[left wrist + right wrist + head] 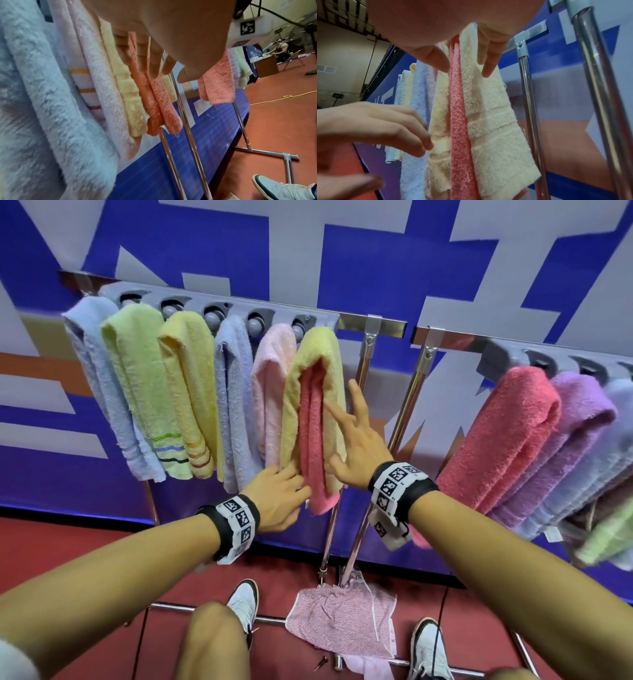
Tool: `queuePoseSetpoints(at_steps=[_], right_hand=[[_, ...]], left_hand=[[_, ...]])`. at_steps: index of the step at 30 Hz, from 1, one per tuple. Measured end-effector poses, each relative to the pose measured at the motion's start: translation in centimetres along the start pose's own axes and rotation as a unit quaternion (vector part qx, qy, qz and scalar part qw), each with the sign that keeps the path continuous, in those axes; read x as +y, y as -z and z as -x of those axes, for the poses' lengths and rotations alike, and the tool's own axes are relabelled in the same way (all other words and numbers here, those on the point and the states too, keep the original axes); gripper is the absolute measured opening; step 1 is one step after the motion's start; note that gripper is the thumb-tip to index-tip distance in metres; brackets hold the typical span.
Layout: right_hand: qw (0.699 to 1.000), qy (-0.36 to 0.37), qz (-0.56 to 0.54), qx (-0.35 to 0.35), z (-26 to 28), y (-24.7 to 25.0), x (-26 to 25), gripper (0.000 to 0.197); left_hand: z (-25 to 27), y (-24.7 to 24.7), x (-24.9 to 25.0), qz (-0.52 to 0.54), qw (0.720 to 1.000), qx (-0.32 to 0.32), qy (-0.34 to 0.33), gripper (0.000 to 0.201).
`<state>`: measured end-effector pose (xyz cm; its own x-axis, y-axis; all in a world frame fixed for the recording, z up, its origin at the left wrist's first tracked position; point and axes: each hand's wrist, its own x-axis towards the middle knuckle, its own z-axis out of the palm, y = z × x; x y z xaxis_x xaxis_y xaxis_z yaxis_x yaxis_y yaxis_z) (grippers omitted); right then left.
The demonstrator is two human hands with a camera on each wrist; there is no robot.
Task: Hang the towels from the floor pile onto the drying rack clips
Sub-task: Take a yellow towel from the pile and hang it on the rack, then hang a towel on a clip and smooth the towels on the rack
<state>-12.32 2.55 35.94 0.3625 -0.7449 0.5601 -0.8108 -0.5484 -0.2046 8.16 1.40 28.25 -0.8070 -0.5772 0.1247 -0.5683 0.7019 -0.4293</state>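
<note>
On the left rack's grey clip bar (222,302) hang several towels. The last on the right is a yellow towel (318,361) folded around a coral towel (315,440). My left hand (291,487) touches the lower left edge of this pair, its straight fingers (150,60) lying among the coral folds (154,101). My right hand (352,436) is spread open against the yellow towel's right side (491,121), thumb by the coral strip (458,121). Neither hand grips anything. A pink patterned cloth (342,621) lies on the floor below.
A second rack on the right carries a coral towel (507,433), a purple towel (565,446) and others. Two chrome posts (400,419) stand between the racks. A rack foot bar (267,152) lies on the red floor by my shoes (430,648).
</note>
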Motion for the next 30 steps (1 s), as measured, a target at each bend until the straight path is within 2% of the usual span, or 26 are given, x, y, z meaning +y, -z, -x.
queuePoseSetpoints(at_steps=[3,5,9,12,14,18,22,26,30], right_hand=[[0.999,-0.020,0.000,-0.034,1.4,1.4,0.1,0.091],[0.996,-0.054,0.031,-0.071,2.4,2.1,0.4,0.085],[0.977,-0.099,0.123,-0.142,5.5,2.5,1.2,0.085],[0.959,-0.118,0.158,-0.202,9.1,1.4,1.5,0.087],[0.949,-0.126,0.172,-0.232,11.8,0.6,1.6,0.088],[0.937,-0.149,0.178,-0.262,16.4,-1.9,2.5,0.090],[0.926,-0.163,0.164,-0.299,20.3,-4.5,3.2,0.102],[0.918,-0.185,0.139,-0.322,23.1,-6.9,4.5,0.090],[0.909,-0.206,0.117,-0.343,24.6,-9.1,6.0,0.089]], left_hand=[[-0.3,1.8,0.2,0.007,0.998,0.065,-0.013,0.039],[-0.7,2.9,0.6,0.016,0.998,0.067,-0.016,0.048],[-1.1,3.9,3.2,0.042,0.997,0.027,0.051,0.073],[-1.1,2.7,6.4,0.061,0.994,-0.040,0.075,0.082],[-0.9,1.7,8.5,0.075,0.991,-0.078,0.080,0.084],[-0.5,-1.4,11.7,0.084,0.986,-0.113,0.085,0.085],[-0.5,-4.6,14.7,0.115,0.977,-0.150,0.096,0.088],[-0.9,-7.4,17.1,0.155,0.967,-0.177,0.100,0.088],[-2.5,-10.0,17.7,0.184,0.959,-0.181,0.120,0.087]])
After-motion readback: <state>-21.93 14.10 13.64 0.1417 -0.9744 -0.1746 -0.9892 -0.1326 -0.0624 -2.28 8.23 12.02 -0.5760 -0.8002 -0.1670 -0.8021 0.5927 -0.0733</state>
